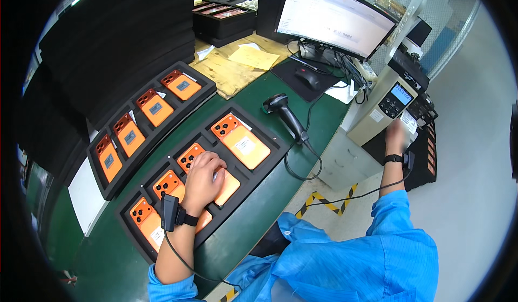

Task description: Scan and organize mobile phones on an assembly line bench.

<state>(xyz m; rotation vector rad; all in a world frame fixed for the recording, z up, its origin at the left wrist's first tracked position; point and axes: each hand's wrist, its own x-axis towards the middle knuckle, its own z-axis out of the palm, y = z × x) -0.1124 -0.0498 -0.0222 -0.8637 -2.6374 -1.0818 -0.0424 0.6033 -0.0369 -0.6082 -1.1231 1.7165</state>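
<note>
My left hand (202,179) rests over an orange phone (230,187) in the near black foam tray (275,146). Its fingers are curled together, and a small pale patch shows by them; what they hold, if anything, is hidden. Several other orange phones lie camera side up in this tray, and the far-right phone (240,141) bears a white label (245,145). Out to the right, my right hand (396,136) is closed on a white printed label (408,123) at the front of a label printer (377,105); blur hides part of its fingers.
A second foam tray (208,90) with orange phones stands at the left, before tall black foam stacks (124,48). A corded barcode scanner (288,119) lies right of the near tray. Behind are a mouse (307,78) and a monitor (334,18). Cables run from both wrist straps.
</note>
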